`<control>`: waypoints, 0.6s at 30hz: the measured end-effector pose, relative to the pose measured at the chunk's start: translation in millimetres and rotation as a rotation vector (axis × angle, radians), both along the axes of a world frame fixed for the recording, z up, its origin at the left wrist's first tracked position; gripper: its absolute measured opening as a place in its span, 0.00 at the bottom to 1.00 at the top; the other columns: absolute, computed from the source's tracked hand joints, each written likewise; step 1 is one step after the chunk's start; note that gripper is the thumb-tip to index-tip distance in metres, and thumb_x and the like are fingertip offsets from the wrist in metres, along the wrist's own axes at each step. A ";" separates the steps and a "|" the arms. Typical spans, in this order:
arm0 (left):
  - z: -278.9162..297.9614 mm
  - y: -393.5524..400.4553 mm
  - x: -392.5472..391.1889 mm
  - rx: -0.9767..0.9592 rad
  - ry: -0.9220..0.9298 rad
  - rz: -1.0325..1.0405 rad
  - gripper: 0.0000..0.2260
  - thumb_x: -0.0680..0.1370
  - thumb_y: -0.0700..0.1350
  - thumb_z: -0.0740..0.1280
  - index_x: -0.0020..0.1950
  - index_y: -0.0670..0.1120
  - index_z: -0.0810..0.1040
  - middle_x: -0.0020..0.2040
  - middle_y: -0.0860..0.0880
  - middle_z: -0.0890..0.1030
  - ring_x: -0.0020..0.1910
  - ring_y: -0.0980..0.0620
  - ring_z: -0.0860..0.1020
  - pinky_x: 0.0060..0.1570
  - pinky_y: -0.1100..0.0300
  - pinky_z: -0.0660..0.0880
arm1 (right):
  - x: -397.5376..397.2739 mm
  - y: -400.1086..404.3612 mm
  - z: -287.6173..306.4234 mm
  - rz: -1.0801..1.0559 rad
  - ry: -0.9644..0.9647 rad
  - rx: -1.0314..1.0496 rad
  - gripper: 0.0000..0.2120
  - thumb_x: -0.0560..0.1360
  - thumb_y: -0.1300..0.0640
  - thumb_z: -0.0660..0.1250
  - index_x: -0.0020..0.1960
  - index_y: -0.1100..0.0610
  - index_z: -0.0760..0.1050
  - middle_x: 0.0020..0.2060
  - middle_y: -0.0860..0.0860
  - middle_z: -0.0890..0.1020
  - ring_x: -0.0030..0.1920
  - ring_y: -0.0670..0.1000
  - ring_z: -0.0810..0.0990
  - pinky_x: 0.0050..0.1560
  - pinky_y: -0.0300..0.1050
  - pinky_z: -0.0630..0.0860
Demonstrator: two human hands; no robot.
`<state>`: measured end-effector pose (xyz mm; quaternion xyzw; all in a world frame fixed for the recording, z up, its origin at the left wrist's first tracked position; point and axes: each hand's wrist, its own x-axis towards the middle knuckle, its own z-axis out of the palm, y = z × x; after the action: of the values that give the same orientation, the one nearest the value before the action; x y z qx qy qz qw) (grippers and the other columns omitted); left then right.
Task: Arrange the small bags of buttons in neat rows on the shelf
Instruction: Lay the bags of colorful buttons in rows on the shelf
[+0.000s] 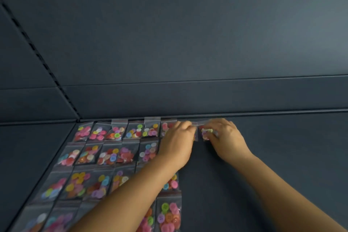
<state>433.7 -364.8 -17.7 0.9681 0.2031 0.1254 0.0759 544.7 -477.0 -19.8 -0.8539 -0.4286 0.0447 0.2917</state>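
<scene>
Several small clear bags of coloured buttons [113, 154] lie flat in rows on the dark shelf [263, 156], filling its left part. At the right end of the back row, both hands meet over one small bag of buttons [206, 132]. My right hand [224, 137] pinches this bag at its right side. My left hand [177, 143] has its fingers curled at the bag's left edge and covers part of a neighbouring bag [166, 126]. My left forearm hides bags in the nearer rows.
The shelf's dark back panel [188, 43] rises right behind the back row. A slotted upright [43, 64] runs down the left. The right half of the shelf holds no bags.
</scene>
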 end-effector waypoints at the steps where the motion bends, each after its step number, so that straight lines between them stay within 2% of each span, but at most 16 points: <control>1: -2.9 -3.3 -1.7 -0.002 0.054 -0.025 0.17 0.78 0.37 0.60 0.67 0.45 0.71 0.68 0.49 0.70 0.66 0.48 0.66 0.63 0.57 0.65 | -0.6 -0.8 -2.4 0.055 -0.032 -0.024 0.10 0.77 0.60 0.63 0.54 0.53 0.80 0.57 0.49 0.78 0.58 0.55 0.74 0.57 0.45 0.70; 3: -6.7 -6.7 -2.7 -0.001 0.119 -0.028 0.19 0.79 0.37 0.60 0.70 0.43 0.67 0.72 0.46 0.66 0.70 0.47 0.63 0.67 0.56 0.62 | -1.0 -1.5 -4.7 0.090 -0.058 -0.026 0.08 0.77 0.59 0.63 0.51 0.54 0.81 0.56 0.48 0.79 0.56 0.56 0.75 0.55 0.48 0.72; 7: -4.5 -4.4 -1.5 -0.010 0.160 -0.002 0.23 0.79 0.36 0.60 0.74 0.41 0.60 0.76 0.45 0.59 0.74 0.46 0.58 0.71 0.56 0.55 | 0.7 3.9 -3.4 0.033 -0.037 0.013 0.08 0.76 0.59 0.65 0.51 0.53 0.82 0.54 0.49 0.79 0.54 0.55 0.74 0.53 0.51 0.74; 18: -6.6 4.3 -1.4 -0.076 0.156 0.020 0.25 0.80 0.36 0.59 0.76 0.45 0.57 0.77 0.47 0.55 0.75 0.45 0.56 0.72 0.53 0.57 | 1.3 17.0 -3.2 0.031 -0.015 0.008 0.06 0.75 0.59 0.65 0.44 0.51 0.80 0.51 0.48 0.77 0.53 0.54 0.72 0.48 0.45 0.71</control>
<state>432.2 -360.4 -24.3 0.9693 0.2228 0.0426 0.0951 546.0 -460.0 -23.0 -0.8462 -0.4443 0.0413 0.2912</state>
